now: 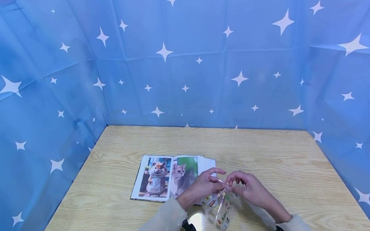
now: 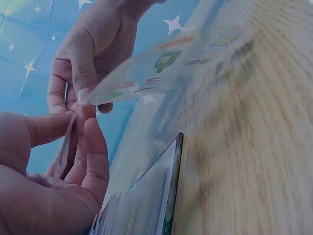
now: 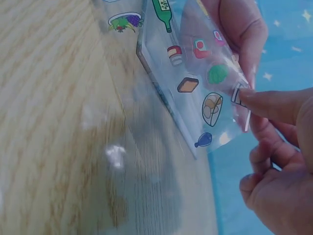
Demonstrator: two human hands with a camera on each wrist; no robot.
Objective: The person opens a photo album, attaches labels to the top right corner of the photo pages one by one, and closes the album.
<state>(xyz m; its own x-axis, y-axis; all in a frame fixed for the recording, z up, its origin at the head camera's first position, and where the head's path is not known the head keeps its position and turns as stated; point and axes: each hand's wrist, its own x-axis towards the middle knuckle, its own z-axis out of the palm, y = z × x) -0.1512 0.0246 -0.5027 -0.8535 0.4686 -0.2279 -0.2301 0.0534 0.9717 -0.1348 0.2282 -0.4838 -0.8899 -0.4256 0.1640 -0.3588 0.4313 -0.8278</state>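
Note:
A clear sticker sheet [image 1: 224, 215] printed with small food pictures hangs between my two hands, above the front part of the table. My left hand [image 1: 204, 185] pinches its upper edge between thumb and fingers. Close beside it, my right hand [image 1: 251, 189] grips the same edge, fingertips almost meeting the left ones. In the right wrist view, the right thumb [image 3: 274, 105] presses on the sheet's corner, and a green bottle [image 3: 164, 14], a bread slice and a blue fish show among the stickers. From the left wrist, the sheet [image 2: 166, 68] bends away toward the table.
An open photo album [image 1: 136, 182] lies left of the hands, with a hamster picture [image 1: 157, 178] and a cat picture [image 1: 180, 174]. The left forearm and hand overlap its right side. Wood-grain table [image 1: 265, 147] surrounds it, and a blue starry cloth [image 1: 199, 88] hangs behind.

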